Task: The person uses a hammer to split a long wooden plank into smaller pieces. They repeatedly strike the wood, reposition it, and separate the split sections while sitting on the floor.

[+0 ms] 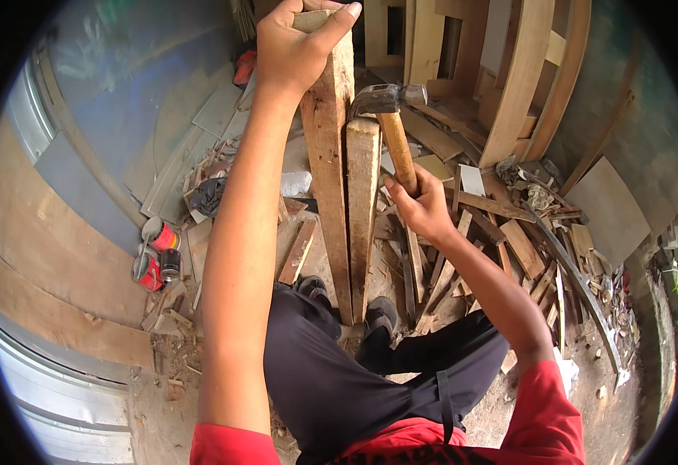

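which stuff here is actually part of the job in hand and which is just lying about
In use:
- left hand gripping the top of the tall plank
- shorter plank standing beside it
- hammer held in the right hand, its head at the shorter plank's top

Lying about:
- red cans
- wood offcuts on the ground
- curved wooden frames behind

Red short sleeves, bare forearms, black trousers, dark shoes, black strap at waist
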### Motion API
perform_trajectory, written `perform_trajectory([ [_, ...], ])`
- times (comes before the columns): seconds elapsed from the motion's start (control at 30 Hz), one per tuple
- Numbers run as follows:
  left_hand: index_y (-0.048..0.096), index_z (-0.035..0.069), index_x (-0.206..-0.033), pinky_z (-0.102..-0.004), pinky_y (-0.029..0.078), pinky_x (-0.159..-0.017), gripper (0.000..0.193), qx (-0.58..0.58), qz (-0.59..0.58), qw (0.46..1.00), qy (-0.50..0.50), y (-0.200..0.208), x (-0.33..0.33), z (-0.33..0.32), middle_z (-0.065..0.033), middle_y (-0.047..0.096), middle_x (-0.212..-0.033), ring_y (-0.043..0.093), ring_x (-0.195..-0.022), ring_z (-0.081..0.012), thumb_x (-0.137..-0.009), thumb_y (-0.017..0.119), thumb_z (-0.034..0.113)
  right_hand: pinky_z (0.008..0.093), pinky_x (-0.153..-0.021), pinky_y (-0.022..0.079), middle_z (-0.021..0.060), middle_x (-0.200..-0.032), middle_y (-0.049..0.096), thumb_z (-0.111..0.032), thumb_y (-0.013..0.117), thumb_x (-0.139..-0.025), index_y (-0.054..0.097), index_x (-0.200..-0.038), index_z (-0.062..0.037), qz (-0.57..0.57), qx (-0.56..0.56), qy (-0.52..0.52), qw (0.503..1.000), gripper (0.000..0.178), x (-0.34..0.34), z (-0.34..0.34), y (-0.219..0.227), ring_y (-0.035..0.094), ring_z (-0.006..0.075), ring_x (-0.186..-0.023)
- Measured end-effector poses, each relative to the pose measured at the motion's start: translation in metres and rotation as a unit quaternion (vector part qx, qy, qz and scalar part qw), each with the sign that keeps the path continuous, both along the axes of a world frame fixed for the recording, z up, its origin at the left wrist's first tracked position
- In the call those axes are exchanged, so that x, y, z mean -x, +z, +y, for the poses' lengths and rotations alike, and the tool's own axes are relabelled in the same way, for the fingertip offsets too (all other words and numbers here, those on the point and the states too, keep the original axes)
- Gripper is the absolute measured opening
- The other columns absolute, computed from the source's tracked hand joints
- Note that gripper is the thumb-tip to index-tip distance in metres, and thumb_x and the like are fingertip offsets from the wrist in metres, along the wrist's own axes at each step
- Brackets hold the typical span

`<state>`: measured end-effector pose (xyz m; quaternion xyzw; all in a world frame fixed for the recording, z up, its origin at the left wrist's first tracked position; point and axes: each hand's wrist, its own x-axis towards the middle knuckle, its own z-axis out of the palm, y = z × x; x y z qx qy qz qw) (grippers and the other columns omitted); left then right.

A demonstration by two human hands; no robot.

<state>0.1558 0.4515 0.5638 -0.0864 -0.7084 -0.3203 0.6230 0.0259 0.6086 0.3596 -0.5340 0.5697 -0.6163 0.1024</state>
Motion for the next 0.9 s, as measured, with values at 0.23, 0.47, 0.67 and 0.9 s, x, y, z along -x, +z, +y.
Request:
perform_trajectory([
  [0.23, 0.063, 0.003, -0.09, -0.0228, 0.049, -0.07, 0.014, -0.006, -0.044, 0.998, -0.037, 0.002, 0.011, -0.022, -0.0014, 0.067, -0.083, 0.061, -0.075, -0.007, -0.083, 0.072, 0.011, 0.0292, -0.046, 0.039, 0.0008, -0.053, 0.051, -0.037, 0.071, -0.088, 0.056, -0.075, -0.0025, 0.168, 0.15, -0.057, 0.973, 0.04, 0.058, -0.057, -0.003, 0.045, 0.0098, -0.05],
  [0.47, 0.065, 0.002, -0.092, -0.0264, 0.051, -0.074, 0.021, -0.028, -0.052, 0.992, -0.109, 0.006, 0.02, -0.055, -0.0072, 0.07, -0.086, 0.064, -0.079, -0.0115, -0.077, 0.072, 0.014, 0.0325, -0.049, 0.043, 0.0106, -0.053, 0.05, -0.046, 0.075, -0.084, 0.066, -0.079, 0.0012, 0.235, 0.132, -0.011, 0.963, 0.048, 0.095, -0.078, 0.046, 0.052, 0.0178, -0.05],
  [0.67, 0.062, 0.002, -0.081, -0.0306, 0.049, -0.061, 0.022, 0.001, -0.01, 0.952, 0.306, 0.0, 0.033, -0.089, -0.006, 0.065, -0.071, 0.06, -0.065, -0.014, -0.073, 0.076, 0.018, 0.0278, -0.048, 0.035, -0.0011, -0.06, 0.044, -0.045, 0.053, -0.101, 0.045, -0.069, -0.004, 0.203, 0.238, -0.068, 0.947, 0.053, 0.062, -0.047, 0.006, 0.04, 0.0079, -0.054],
  [0.9, 0.06, 0.0, -0.109, -0.0305, 0.049, -0.079, 0.046, -0.177, -0.014, 0.958, 0.227, -0.064, -0.003, -0.112, -0.0085, 0.064, -0.106, 0.06, -0.093, -0.0164, -0.083, 0.078, 0.034, 0.0245, -0.041, 0.033, -0.003, -0.059, 0.043, -0.051, 0.038, -0.105, 0.049, -0.086, -0.0076, -0.21, -0.085, -0.096, 0.969, 0.048, -0.013, 0.061, -0.174, 0.041, 0.0075, -0.045],
])
